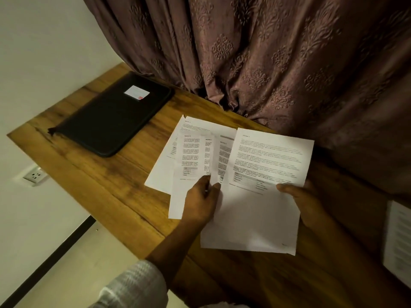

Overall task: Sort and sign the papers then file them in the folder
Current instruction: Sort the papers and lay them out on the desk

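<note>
Several printed white papers (195, 150) lie fanned out over the middle of the wooden table (106, 181). My left hand (203, 200) pinches the lower edges of the fanned sheets between thumb and fingers. A thin pen-like object shows in that hand, but I cannot make it out clearly. My right hand (302, 201) holds the top sheet (262, 181) by its right edge, thumb on top, lifted slightly off the others. A closed black zip folder (111, 118) with a white label lies at the back left of the table.
A brown patterned curtain (266, 63) hangs against the table's far edge. Another printed sheet (398, 238) lies at the right border. A wall socket (35, 174) sits under the table's left edge. Bare wood shows in front of the papers.
</note>
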